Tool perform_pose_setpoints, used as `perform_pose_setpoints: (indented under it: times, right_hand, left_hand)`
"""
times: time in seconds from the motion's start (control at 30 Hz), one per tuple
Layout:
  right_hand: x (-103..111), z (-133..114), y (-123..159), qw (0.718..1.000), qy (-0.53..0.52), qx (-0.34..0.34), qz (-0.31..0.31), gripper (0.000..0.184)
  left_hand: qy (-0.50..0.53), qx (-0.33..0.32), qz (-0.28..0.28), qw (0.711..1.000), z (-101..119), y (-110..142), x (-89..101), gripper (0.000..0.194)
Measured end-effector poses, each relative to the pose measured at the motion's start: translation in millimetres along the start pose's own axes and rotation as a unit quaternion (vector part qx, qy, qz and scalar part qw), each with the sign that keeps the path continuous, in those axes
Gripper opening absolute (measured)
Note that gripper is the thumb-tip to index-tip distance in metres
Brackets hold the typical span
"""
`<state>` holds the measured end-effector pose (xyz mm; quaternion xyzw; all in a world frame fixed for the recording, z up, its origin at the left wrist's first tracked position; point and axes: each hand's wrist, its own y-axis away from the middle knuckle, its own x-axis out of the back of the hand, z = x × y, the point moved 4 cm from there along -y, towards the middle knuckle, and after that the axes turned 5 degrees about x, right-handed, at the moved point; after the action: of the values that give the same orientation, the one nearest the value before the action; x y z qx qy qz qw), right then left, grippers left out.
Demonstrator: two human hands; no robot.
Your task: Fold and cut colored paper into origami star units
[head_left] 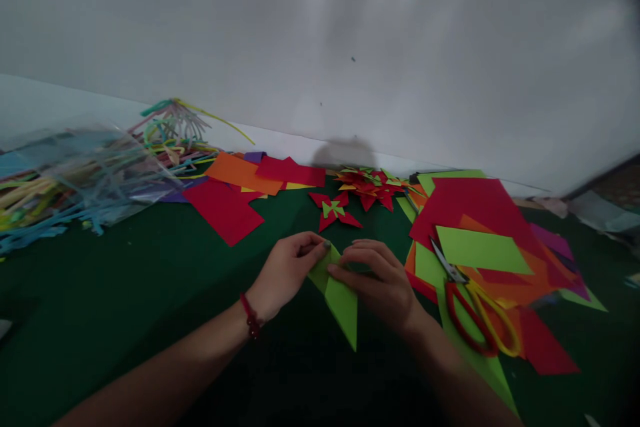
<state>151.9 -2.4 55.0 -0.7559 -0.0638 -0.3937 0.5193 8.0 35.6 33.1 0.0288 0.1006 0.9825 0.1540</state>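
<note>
Fingers: narrow pinches — the left hand (283, 273) closes on the paper's top corner, the right hand (387, 283) just beside it.
Paper: folded, pointed lime-green sheet (343, 303), between both hands above a dark-green tabletop (175, 287).
Fold: seemingly part-made — another crease would call for aligned edges.
Scissors: red-and-yellow-handled metal pair (458, 276), on coloured sheets, right.

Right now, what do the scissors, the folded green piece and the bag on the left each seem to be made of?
Scissors: shiny, silvery blades, probably steel; smooth red and yellow handles, likely plastic.
Folded green piece: matte paper or thin card, judging by its crisp creases and flat faces.
Bag: glossy clear film, likely plastic, since the strips show through it.
</note>
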Motion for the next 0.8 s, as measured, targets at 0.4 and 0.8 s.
perform_pose_setpoints:
  times: [0.4,0.8]
  right_hand:
    - [-2.0,5.4,3.2,0.999,-0.007,0.003,-0.04,0.027]
    - [0.9,4.8,2.1,0.999,0.01,0.001,-0.041,0.025]
  left_hand:
    - [0.017,0.016,-0.025,0.999,4.0,0.6,1.3,0.02]
    - [-0.001,0.004,-0.032,0.999,3.5,0.7,2.3,0.027]
